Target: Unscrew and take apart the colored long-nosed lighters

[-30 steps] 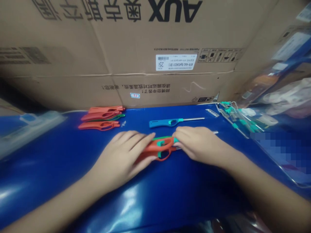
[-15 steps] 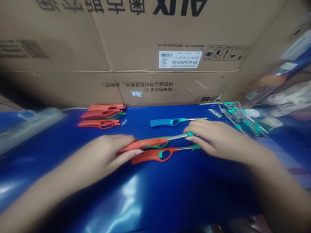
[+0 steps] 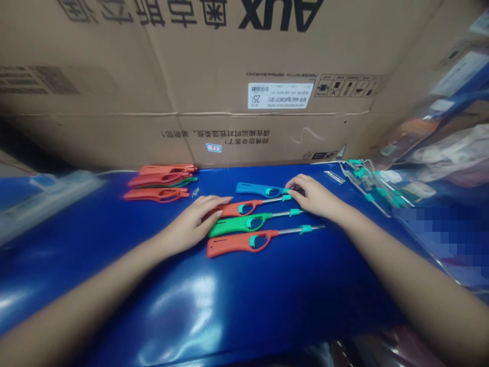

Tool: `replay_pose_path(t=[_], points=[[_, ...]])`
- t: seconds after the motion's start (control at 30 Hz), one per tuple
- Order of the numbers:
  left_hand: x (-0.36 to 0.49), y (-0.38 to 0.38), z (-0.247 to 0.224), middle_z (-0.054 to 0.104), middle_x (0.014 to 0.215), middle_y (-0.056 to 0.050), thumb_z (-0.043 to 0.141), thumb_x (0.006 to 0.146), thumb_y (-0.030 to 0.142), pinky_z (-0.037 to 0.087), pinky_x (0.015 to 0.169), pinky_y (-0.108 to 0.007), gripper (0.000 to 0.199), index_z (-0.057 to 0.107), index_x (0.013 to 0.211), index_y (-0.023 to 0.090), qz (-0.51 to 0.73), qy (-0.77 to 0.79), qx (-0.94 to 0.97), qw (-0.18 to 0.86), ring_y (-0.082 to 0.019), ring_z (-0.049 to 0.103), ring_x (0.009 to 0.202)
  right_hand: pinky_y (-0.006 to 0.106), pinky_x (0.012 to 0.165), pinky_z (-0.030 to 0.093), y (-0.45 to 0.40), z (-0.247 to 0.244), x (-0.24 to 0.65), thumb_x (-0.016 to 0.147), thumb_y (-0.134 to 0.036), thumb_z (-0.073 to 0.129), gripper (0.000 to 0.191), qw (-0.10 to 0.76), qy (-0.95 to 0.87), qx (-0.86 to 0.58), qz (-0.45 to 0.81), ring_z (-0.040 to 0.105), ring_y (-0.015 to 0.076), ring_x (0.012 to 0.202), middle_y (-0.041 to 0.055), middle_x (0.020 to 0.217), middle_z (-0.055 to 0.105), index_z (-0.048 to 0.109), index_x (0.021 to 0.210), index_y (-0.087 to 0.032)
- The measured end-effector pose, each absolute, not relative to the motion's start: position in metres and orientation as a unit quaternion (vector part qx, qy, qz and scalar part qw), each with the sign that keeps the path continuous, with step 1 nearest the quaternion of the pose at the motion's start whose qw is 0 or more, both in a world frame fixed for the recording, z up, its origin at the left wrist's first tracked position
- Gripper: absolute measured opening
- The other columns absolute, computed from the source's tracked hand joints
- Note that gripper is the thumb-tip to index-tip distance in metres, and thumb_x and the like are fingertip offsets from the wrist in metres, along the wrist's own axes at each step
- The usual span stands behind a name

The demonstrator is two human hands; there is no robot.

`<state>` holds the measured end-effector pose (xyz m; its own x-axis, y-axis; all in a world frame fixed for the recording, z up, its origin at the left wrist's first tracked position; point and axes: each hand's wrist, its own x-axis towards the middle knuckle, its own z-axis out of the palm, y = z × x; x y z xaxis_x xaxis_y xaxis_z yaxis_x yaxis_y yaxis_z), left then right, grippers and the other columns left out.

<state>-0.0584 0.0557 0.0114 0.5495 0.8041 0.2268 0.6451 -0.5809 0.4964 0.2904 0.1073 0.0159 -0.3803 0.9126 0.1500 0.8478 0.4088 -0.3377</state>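
Four long-necked lighters lie side by side on the blue table: a blue one (image 3: pixel 252 189) at the back, then an orange one (image 3: pixel 250 207), a green one (image 3: pixel 237 224) and a front orange one (image 3: pixel 233 243). My left hand (image 3: pixel 196 219) has its fingers closed round the handle end of the rear orange lighter. Thumb and fingers of my right hand (image 3: pixel 311 196) pinch the blue lighter near the base of its metal tube, mostly hidden by the hand. Teal pieces sit on the metal tubes of the other three.
Orange and green handles without tubes (image 3: pixel 162 183) are stacked at the back left. Metal tubes with teal parts (image 3: pixel 376 188) lie back right, near small metal pieces (image 3: pixel 334 177). A cardboard box (image 3: pixel 214 92) walls off the back; a clear plastic bag (image 3: pixel 49 201) lies left.
The rear orange lighter has been lowered onto the table beside the green one, now uncovered. My right hand has moved from its tube up to the blue lighter.
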Motion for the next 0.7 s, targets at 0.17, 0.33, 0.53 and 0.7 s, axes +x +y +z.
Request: replay_pose_path(t=[0.17, 0.33, 0.53, 0.7], points=[[-0.056, 0.055, 0.012, 0.062, 0.136, -0.012, 0.045, 0.102, 0.04, 0.039, 0.116, -0.05, 0.04, 0.06, 0.133, 0.02, 0.261, 0.444, 0.839, 0.178, -0.026, 0.055, 0.13, 0.039, 0.085, 0.049, 0.101, 0.019, 0.287, 0.096, -0.024, 0.044, 0.016, 0.141, -0.83, -0.532, 0.088, 0.06, 0.0242, 0.092, 0.0115, 0.097, 0.063, 0.058, 0.092, -0.018], [-0.054, 0.049, 0.021, 0.06, 0.137, -0.01, 0.047, 0.102, 0.034, 0.039, 0.116, -0.049, 0.036, 0.058, 0.133, 0.021, 0.297, 0.449, 0.836, 0.107, -0.026, 0.052, 0.131, 0.039, 0.077, 0.047, 0.09, 0.029, 0.283, 0.099, -0.024, 0.037, 0.019, 0.141, -0.82, -0.553, 0.04, 0.058, 0.0246, 0.085, 0.015, 0.105, 0.058, 0.054, 0.104, -0.016], [-0.045, 0.027, 0.037, 0.05, 0.15, -0.011, 0.057, 0.097, 0.033, 0.035, 0.116, -0.056, 0.044, 0.053, 0.14, 0.027, 0.286, 0.442, 0.849, -0.052, -0.033, 0.044, 0.139, 0.034, 0.075, 0.048, 0.062, 0.051, 0.266, 0.1, -0.038, 0.048, 0.025, 0.188, -0.855, -0.483, -0.005, 0.062, 0.0247, 0.095, 0.013, 0.114, 0.062, 0.056, 0.114, -0.019], [-0.039, 0.001, 0.056, 0.066, 0.129, -0.008, 0.077, 0.084, 0.032, 0.049, 0.103, -0.052, 0.029, 0.069, 0.112, 0.028, 0.348, 0.359, 0.86, -0.105, -0.032, 0.061, 0.119, 0.03, 0.066, 0.041, 0.029, 0.069, 0.246, 0.099, -0.026, 0.044, 0.017, 0.165, -0.893, -0.413, -0.068, 0.064, 0.0214, 0.085, 0.007, 0.09, 0.07, 0.06, 0.092, -0.022]])
